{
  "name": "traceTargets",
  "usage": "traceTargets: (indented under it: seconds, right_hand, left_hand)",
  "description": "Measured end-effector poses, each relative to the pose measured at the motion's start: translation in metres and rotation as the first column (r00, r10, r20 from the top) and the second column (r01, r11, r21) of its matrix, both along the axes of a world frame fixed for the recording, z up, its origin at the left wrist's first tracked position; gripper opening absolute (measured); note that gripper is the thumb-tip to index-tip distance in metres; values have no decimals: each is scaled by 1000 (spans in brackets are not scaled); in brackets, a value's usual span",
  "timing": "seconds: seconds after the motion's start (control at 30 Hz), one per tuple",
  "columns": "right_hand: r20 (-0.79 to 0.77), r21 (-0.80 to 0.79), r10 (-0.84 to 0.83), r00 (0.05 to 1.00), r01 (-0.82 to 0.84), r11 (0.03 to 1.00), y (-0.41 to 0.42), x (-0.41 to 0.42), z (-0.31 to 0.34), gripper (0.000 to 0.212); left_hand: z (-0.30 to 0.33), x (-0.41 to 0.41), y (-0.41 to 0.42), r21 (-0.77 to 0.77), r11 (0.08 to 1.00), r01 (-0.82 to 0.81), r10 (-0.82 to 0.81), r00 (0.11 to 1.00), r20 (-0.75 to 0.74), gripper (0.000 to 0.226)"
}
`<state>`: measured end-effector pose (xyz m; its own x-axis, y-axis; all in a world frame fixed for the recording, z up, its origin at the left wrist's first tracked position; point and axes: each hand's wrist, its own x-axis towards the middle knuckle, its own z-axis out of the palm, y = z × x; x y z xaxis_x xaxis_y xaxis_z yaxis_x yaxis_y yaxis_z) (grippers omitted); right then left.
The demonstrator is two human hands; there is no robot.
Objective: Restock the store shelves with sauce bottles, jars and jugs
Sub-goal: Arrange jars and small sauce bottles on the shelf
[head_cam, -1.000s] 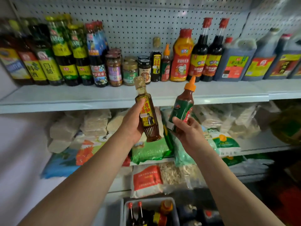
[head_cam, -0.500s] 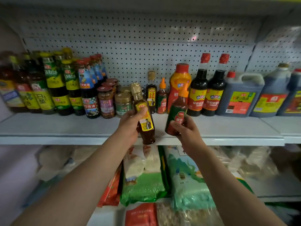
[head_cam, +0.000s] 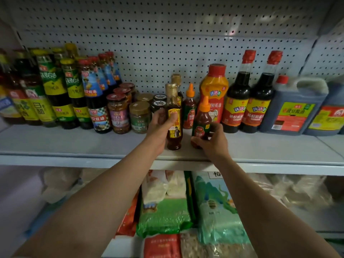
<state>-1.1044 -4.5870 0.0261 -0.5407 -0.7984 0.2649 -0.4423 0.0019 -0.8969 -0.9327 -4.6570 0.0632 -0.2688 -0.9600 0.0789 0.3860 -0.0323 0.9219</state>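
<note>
Bottles go down best one at a time here: each base flat on the shelf [head_cam: 74,144], then a push straight back into its own row — the brown bottle [head_cam: 174,120] behind its gold-capped twin [head_cam: 176,81], the red sauce bottle [head_cam: 202,121] behind the other orange-tipped one [head_cam: 189,107]. Labels should face out, and neither should knock the jars [head_cam: 139,117] just to the left.

The left hand [head_cam: 160,129] has its grip wrapped around the brown bottle's middle, thumb across the yellow label, fingers closed on it. The bottle stands upright, its base at or just above the shelf front — I cannot tell which. The right hand [head_cam: 212,141] pinches the red sauce bottle low down, fingers curled around its base, which seems to be resting on the shelf.
</note>
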Motion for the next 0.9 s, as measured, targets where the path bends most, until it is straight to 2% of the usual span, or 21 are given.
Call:
traceTargets:
  seconds: [0.17, 0.3, 0.5, 0.67, 0.9]
  right_hand:
    - [-23, 25, 30, 999, -29, 999, -9, -4, -1, 83]
    - [-42, 25, 40, 998, -39, 999, -12, -6, -5, 80]
    - [59, -26, 108, 992, -106, 994, -6, -15, -12, 59]
    - [45, -23, 81, 996, -80, 997, -8, -16, -14, 57]
    - [-37, 29, 30, 999, -28, 999, -15, -15, -13, 60]
  left_hand:
    - [1, -2, -18, -86, 996, 14, -2, 990, 138, 74]
    - [0, -3, -26, -86, 996, 29, -8, 972, 233, 61]
    - [-40, 5, -25, -197, 980, 7, 71, 918, 390, 63]
    - [-42, -2, -28, -206, 978, -40, 125, 898, 423, 52]
    - [-45, -12, -28, -300, 948, -104, 256, 808, 530, 44]
